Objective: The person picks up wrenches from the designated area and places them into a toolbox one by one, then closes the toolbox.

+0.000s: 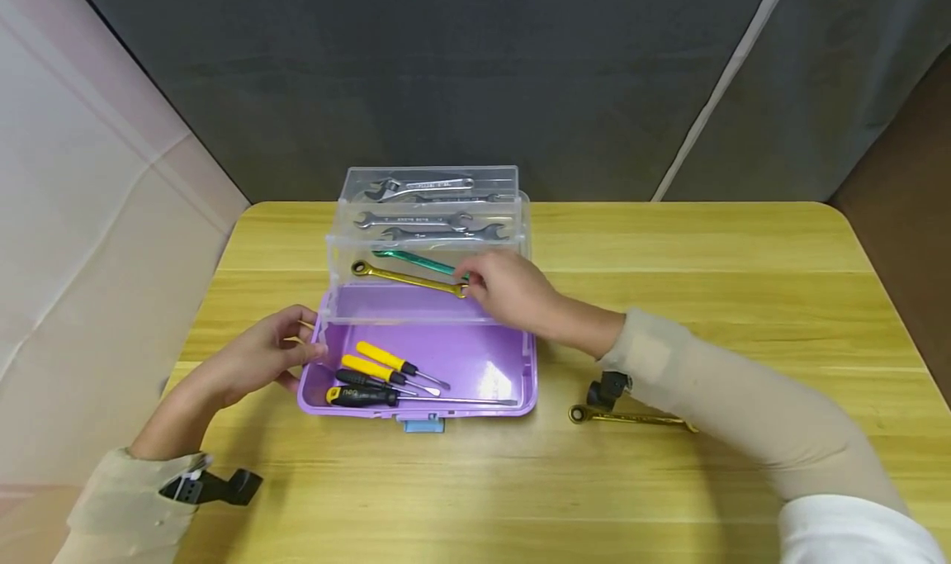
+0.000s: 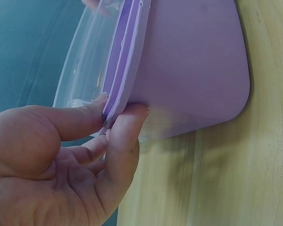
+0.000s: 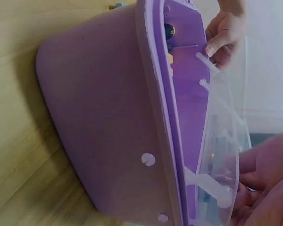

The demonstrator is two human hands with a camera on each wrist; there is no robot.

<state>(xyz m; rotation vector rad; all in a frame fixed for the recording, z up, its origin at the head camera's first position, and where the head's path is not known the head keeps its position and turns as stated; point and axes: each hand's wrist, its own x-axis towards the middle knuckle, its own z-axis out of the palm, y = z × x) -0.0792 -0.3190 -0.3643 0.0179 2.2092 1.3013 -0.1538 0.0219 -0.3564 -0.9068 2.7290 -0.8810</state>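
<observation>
A purple toolbox (image 1: 453,349) stands unlidded on the table, its clear stepped trays (image 1: 431,319) raised at the back. My left hand (image 1: 256,353) pinches the box's left rim between thumb and fingers, as the left wrist view (image 2: 70,155) also shows. Over the lowest tray, my right hand (image 1: 516,296) holds the right end of a gold ratchet wrench (image 1: 409,280). A green wrench (image 1: 416,259) lies just behind it, its right end hidden by the fingers. In the right wrist view, the fingers (image 3: 257,181) reach in behind the clear tray wall.
Several screwdrivers (image 1: 379,357) lie in the box bottom. Silver wrenches (image 1: 446,234) and an adjustable wrench (image 1: 423,187) fill the upper trays. Another gold ratchet wrench (image 1: 631,418) rests on the table (image 1: 475,490) beneath the right forearm. A blue latch (image 1: 421,424) hangs at the box front.
</observation>
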